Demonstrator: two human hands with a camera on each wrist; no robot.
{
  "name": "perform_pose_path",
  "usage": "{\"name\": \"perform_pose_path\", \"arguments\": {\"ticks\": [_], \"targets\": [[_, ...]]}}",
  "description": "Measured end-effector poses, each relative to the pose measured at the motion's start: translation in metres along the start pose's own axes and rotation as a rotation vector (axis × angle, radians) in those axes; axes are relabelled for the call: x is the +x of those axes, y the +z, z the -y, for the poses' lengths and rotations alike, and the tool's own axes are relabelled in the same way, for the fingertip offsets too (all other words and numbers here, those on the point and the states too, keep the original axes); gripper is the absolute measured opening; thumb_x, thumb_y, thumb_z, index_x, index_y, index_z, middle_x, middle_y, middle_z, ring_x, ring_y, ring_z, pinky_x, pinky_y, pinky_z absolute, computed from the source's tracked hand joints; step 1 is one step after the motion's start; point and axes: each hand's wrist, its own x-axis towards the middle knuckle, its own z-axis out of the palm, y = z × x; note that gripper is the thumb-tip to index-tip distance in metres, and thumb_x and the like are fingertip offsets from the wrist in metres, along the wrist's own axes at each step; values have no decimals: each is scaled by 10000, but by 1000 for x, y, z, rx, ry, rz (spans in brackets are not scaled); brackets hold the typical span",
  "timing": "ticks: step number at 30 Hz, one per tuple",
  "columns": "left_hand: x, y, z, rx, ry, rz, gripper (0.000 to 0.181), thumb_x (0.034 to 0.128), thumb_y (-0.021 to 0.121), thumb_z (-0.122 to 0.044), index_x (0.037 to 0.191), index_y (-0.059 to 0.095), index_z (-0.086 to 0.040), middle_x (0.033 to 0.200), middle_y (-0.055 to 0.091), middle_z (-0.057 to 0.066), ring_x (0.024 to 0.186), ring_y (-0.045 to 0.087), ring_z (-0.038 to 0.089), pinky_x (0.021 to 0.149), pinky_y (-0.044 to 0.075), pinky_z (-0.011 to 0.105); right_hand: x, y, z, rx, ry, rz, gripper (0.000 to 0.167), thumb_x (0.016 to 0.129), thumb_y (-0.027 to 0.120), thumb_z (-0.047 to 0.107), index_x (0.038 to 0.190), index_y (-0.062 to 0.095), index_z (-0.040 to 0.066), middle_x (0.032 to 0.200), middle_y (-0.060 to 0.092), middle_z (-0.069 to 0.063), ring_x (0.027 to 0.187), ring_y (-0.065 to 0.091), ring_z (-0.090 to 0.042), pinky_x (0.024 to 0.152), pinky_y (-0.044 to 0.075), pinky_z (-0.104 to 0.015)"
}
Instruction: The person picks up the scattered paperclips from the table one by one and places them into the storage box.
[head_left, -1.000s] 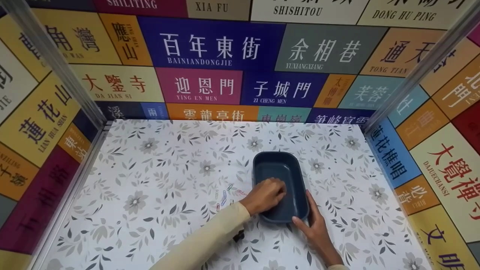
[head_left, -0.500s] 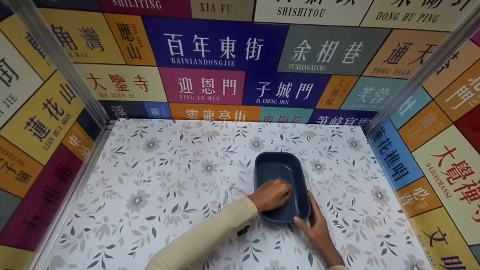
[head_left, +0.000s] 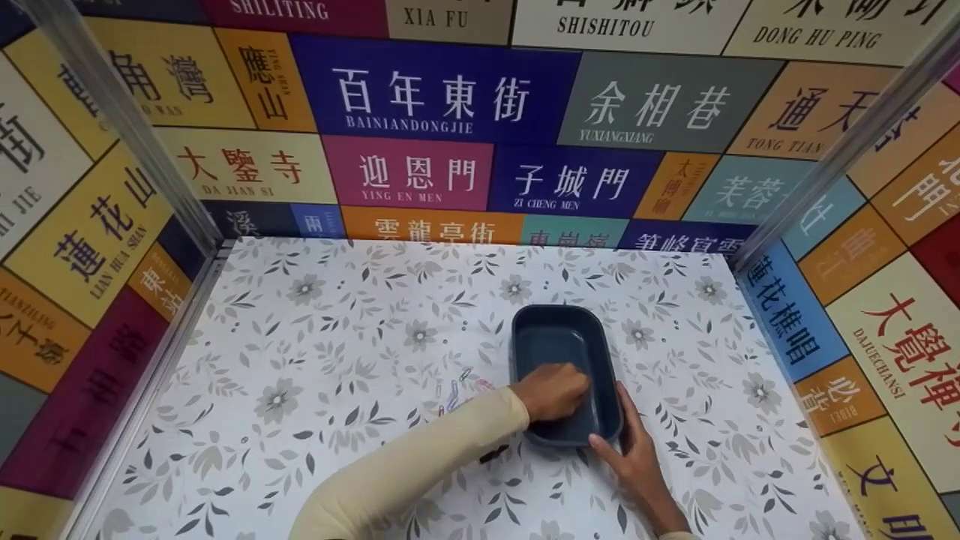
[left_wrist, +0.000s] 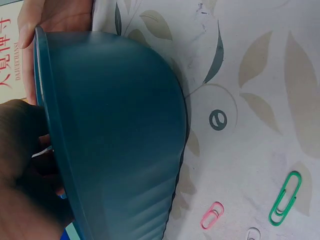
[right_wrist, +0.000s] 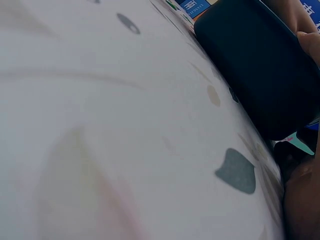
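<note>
Looks only partway along, with several paper clips (left_wrist: pixel 285 198) loose on the desk (head_left: pixel 337 322) left of the blue container (left_wrist: pixel 115 115), more seemingly clamped in the left hand's (head_left: pixel 553 392) curled fingers inside it, and the right hand (head_left: pixel 636 452) gripping its near right corner.

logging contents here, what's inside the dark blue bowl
Inside the bowl is the person's left grip, with bare floor showing beyond it. In the left wrist view a thin pale bit, perhaps a paper clip, shows among its fingers. Whatever lies under the grip is covered.
</note>
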Motion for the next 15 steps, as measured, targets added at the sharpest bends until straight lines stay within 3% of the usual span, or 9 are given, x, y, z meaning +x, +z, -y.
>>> {"name": "perform_pose_path", "arguments": {"ticks": [4,11,15], "targets": [[0,2,-3,27,14,43,76,935,764,-77,902,806,-131,869,798,12,826,774,189,745,627,305,0,-2,0,-20,-3,-13,946,942,766,-98,1727,245,-18,1764,225,-322,1588,282,51,1240,224,-120],[1,6,-7,72,8,120,75,967,758,-116,999,824,-133,966,812,29,875,775,191,770,633,320,0,-1,-1,-10,8,-10,950,948,769,-94,1729,235,-19,1770,218,-312,1580,288,61,1238,231,-120],[2,8,-7,91,3,128,66,970,768,-136,1002,824,-145,971,814,19,871,773,178,762,632,317,0,0,-2,-14,5,-10,957,946,774,-89,1733,236,-6,1773,234,-291,1579,297,57,1240,231,-122]]}}
